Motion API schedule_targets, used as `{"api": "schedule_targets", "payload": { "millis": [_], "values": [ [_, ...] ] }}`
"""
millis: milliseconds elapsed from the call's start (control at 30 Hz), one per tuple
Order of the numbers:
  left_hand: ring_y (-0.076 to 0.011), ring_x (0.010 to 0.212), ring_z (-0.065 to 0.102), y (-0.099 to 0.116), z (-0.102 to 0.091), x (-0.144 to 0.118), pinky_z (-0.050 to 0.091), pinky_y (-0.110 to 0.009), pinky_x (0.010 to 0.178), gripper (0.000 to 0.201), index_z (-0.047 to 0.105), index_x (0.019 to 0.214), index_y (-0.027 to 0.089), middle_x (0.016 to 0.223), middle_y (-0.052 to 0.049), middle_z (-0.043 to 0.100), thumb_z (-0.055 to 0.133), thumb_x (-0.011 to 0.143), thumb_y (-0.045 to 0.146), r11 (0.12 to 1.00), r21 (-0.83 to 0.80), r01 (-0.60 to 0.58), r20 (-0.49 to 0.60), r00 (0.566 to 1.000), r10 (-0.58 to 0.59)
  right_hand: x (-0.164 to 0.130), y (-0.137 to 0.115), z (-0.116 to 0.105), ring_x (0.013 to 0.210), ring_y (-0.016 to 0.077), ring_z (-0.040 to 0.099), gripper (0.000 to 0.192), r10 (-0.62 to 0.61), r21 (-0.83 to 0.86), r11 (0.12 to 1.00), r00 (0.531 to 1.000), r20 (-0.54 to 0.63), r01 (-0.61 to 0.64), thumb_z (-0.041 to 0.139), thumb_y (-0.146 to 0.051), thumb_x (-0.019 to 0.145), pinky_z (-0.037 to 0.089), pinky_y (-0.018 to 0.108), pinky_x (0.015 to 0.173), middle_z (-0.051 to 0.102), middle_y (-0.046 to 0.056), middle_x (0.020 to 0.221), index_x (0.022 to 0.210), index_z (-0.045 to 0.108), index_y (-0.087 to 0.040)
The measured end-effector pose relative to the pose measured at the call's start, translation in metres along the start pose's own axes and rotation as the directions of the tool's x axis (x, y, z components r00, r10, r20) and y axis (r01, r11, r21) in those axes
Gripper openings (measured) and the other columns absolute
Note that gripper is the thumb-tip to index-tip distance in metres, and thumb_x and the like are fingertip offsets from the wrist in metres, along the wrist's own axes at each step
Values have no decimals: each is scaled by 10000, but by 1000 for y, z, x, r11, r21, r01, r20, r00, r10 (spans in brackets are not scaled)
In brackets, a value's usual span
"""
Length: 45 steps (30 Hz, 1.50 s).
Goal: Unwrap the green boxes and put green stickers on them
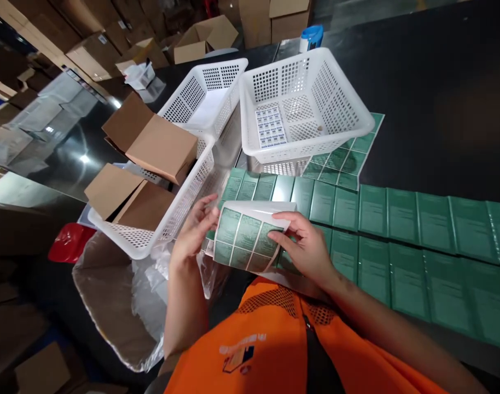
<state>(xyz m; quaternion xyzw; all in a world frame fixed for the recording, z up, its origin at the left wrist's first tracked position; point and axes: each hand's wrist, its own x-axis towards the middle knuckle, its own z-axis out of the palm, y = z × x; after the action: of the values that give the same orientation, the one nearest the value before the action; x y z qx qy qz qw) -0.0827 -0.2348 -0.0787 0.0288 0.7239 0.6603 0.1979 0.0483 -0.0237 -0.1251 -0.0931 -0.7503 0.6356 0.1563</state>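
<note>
A sheet of green labels (pixel 246 236) with a white backing is bent in a curve in front of my body. My right hand (pixel 305 243) pinches its right edge between thumb and fingers. At its left edge is my left hand (pixel 197 225), thumb and fingers curled close together against the sheet; its exact grip is partly hidden. Behind and to the right, flat green packs (pixel 373 210) lie in two overlapping rows, partly covered by the sheet and my right arm.
A white basket (pixel 303 150) holding a small printed sheet (pixel 270 127) rests partly over another green label sheet (pixel 362 148). To the left, another basket (pixel 141 249) holds open cardboard boxes (pixel 162 148). A lined bin (pixel 110 306) stands below, near a red object (pixel 71 242).
</note>
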Motion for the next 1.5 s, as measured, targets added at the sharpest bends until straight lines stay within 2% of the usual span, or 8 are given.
{"api": "schedule_targets", "payload": {
  "millis": [300, 500, 667, 767, 900, 1133, 1367, 1500],
  "values": [
    [-113, 707, 626, 5, -9, -44, 549, -225, 707, 421, 749, 1111, 246, 757, 13, 672, 857, 704, 224, 968, 150, -199, -49, 977, 209, 1, -6, 7, 675, 104, 622, 222, -180, -125, 978, 978, -105, 167, 740, -285, 864, 593, 301, 671, 529, 53, 1064, 1085, 741, -268],
    [-113, 811, 598, 7, -10, -46, 514, -219, 700, 212, 727, 881, 262, 849, 23, 618, 823, 735, 142, 795, 323, -513, -16, 837, 547, 3, -17, -1, 756, 133, 680, 198, -273, -109, 958, 959, -79, 264, 784, -215, 819, 608, 289, 676, 625, 65, 1105, 1010, 761, -255],
    [-283, 1434, 382, 18, -8, -47, 323, -529, 1183, 200, 602, 752, 215, 1488, -20, 496, 800, 785, 205, 665, 402, -629, 87, 750, 656, 3, -30, -5, 806, 140, 698, 204, -310, -12, 951, 950, -35, 310, 780, -142, 813, 577, 238, 666, 741, 10, 916, 978, 764, -261],
    [-320, 1477, 325, 24, -3, -51, 239, -615, 1213, 277, 543, 686, 212, 1486, -7, 526, 797, 793, 240, 650, 368, -665, 96, 722, 685, 2, -35, -6, 728, 130, 690, 161, -309, -58, 950, 951, -13, 308, 753, -158, 847, 550, 244, 636, 759, -9, 861, 968, 762, -263],
    [-257, 936, 734, 28, 7, -58, 585, -462, 888, 270, 569, 799, 248, 869, 14, 759, 836, 758, 261, 829, 171, -533, -55, 835, 548, -1, -37, -9, 705, 153, 698, 135, -251, -130, 960, 968, 5, 249, 727, -259, 884, 552, 274, 649, 763, -7, 827, 1013, 764, -278],
    [-116, 528, 613, 21, 6, -54, 524, -219, 541, 389, 726, 918, 201, 611, 29, 689, 919, 601, 318, 981, 74, -181, -197, 961, 192, -5, -31, -12, 697, 163, 707, 88, -262, -215, 941, 965, 25, 261, 690, -284, 914, 559, 286, 634, 765, -8, 798, 965, 762, -287],
    [-108, 565, 568, -10, -29, -28, 469, -205, 524, 326, 669, 702, 175, 647, 7, 658, 905, 519, 304, 999, -2, 48, -247, 968, -47, -35, -32, -40, 916, 172, 701, 79, -711, -119, 621, 620, 331, 775, 735, -246, 876, 559, 343, 876, 775, -36, 902, 921, 729, -311],
    [-109, 527, 466, -23, -50, -16, 388, -214, 471, 274, 582, 629, 193, 580, 26, 526, 807, 587, 344, 995, 73, 61, -287, 957, -38, -31, -39, -74, 813, 163, 678, 48, -553, -96, 817, 819, 152, 569, 690, -273, 914, 564, 344, 801, 737, -24, 804, 923, 715, -313]
  ]
}}
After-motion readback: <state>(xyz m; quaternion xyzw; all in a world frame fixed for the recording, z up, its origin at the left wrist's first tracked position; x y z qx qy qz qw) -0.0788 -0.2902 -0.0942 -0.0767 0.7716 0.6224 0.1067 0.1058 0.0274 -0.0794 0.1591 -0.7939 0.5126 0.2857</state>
